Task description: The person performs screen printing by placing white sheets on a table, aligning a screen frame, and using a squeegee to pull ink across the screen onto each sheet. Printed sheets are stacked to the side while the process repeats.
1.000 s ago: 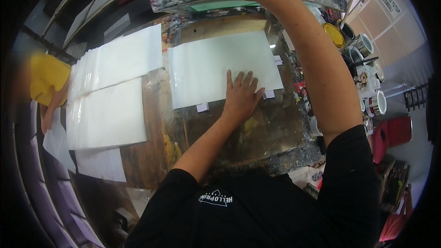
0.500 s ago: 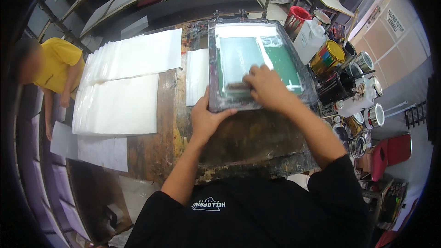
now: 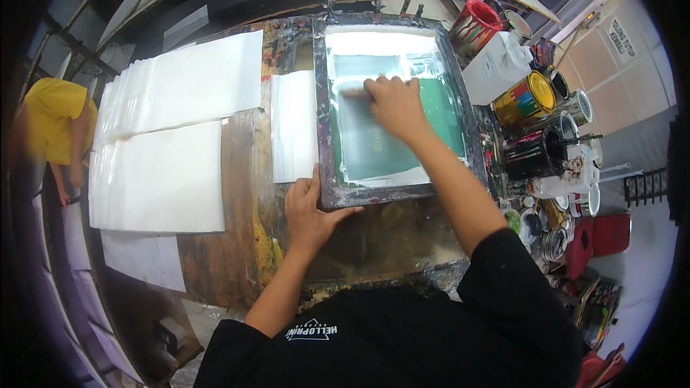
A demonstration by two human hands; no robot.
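Observation:
A printing screen in a dark, ink-stained frame (image 3: 402, 193) lies in front of me on the worktable. Its mesh (image 3: 438, 104) is green with a paler rectangle, and white ink is smeared along its edges. My right hand (image 3: 397, 106) is closed on a squeegee (image 3: 352, 92), blurred by motion, over the far half of the mesh. At the frame's near left corner rests my left hand (image 3: 309, 212), its thumb along the near edge and its fingers spread up the left side. A narrow stack of white paper (image 3: 293, 129) shows beside the frame, partly beneath it.
Two wide stacks of white sheets (image 3: 162, 179) cover the left of the wooden table (image 3: 241, 208). Paint cans (image 3: 528, 97), a white jug (image 3: 496, 65) and a red bucket (image 3: 476, 25) crowd the right side. Another person in a yellow shirt (image 3: 57, 118) stands at far left.
My right hand has pushed the squeegee from the near end of the mesh toward the far end. The left hand stays at the frame's corner. The person in yellow has shifted.

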